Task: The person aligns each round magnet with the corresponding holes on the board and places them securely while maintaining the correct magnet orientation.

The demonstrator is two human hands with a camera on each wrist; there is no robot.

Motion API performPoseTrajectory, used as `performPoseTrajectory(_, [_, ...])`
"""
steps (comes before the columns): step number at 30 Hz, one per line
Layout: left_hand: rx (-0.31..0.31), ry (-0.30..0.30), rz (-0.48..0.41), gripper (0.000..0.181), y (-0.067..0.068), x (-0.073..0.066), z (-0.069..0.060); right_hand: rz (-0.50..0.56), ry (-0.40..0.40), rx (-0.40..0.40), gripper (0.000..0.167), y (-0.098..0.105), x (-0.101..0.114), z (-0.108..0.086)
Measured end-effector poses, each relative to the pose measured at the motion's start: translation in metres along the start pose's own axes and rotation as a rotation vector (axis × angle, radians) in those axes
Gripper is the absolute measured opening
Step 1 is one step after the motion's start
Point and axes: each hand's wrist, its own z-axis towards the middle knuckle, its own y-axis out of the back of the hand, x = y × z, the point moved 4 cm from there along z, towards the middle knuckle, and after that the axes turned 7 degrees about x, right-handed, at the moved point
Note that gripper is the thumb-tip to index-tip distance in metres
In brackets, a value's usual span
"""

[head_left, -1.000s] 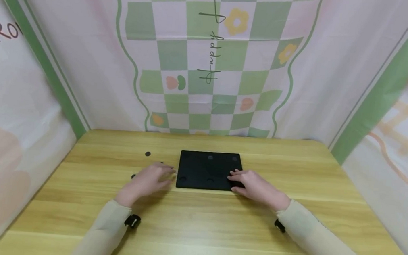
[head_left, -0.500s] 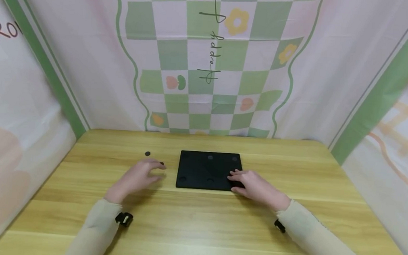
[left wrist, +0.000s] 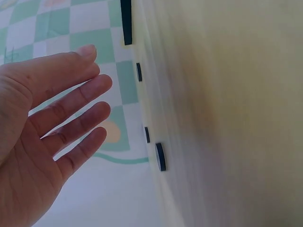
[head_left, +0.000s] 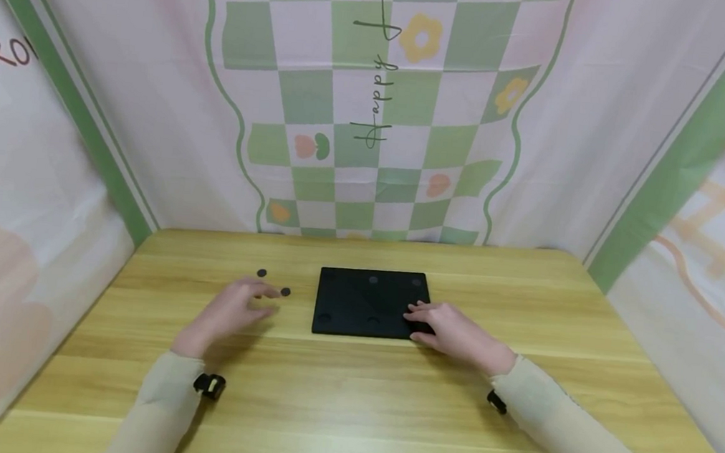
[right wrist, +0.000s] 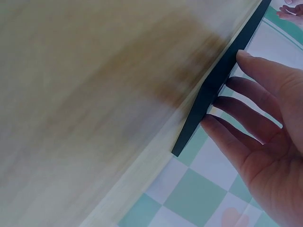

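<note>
A flat black board (head_left: 362, 302) with faint round marks lies on the table. My right hand (head_left: 456, 335) rests its fingertips on the board's right part; the right wrist view has the thumb and fingers (right wrist: 227, 142) touching the board (right wrist: 213, 85). To the board's left, my left hand (head_left: 228, 315) hovers over the table, its fingers loosely bent and holding nothing. Just past its fingertips lies a small black disc (head_left: 285, 292), and another disc (head_left: 262, 273) sits farther back. In the left wrist view three discs show beside the hand (left wrist: 61, 109), the nearest disc (left wrist: 161, 157) largest.
The wooden table (head_left: 347, 398) reaches back to a patterned curtain (head_left: 359, 111), with more printed cloth at the left and right sides. Each wrist carries a small black device, such as the left one (head_left: 210, 386).
My left hand has moved left, away from the board's left edge, uncovering the disc near its fingertips and covering the leftmost one. My right hand has stayed in place on the board.
</note>
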Motion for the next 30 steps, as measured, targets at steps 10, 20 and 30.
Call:
performPoseTrajectory(10, [-0.004, 0.049, -0.047, 0.031, 0.006, 0.014, -0.007, -0.004, 0.002, -0.006, 0.036, 0.001, 0.0, 0.0])
performPoseTrajectory(20, [0.019, 0.054, -0.081, 0.031, 0.01, 0.026, -0.011, 0.005, -0.003, 0.003, 0.037, 0.001, 0.001, 0.0])
performPoseTrajectory(30, [0.016, 0.069, -0.04, 0.031, 0.012, 0.036, -0.016, 0.014, -0.005, 0.011, 0.037, 0.002, 0.002, 0.0])
